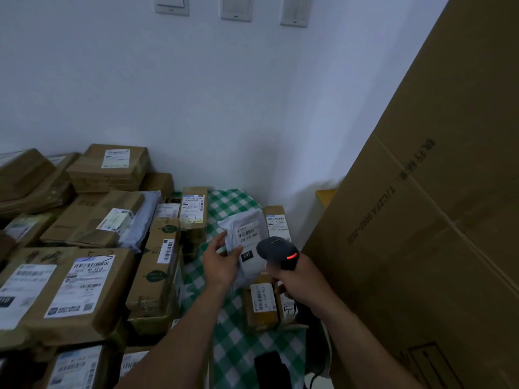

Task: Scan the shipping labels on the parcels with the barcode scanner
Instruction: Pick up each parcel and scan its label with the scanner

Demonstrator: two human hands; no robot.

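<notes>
Right hand (302, 284) grips the scanner (279, 252), left hand (220, 262) holds the white bag (238, 220); next, aim at its label (248, 234).

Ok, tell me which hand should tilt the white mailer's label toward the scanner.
Left. The left hand grips the white mailer at its edge, while the right hand is wrapped round the barcode scanner, its red light lit.

The room was dim, with a cool bluish cast over the far wall (196, 94). Soft shadow pooled in the far corner beside the big carton (421, 220) on the right. On the scanner (278, 252) a red light glowed, its head slightly motion-blurred. Wide-angle distortion bent the edges.
</notes>
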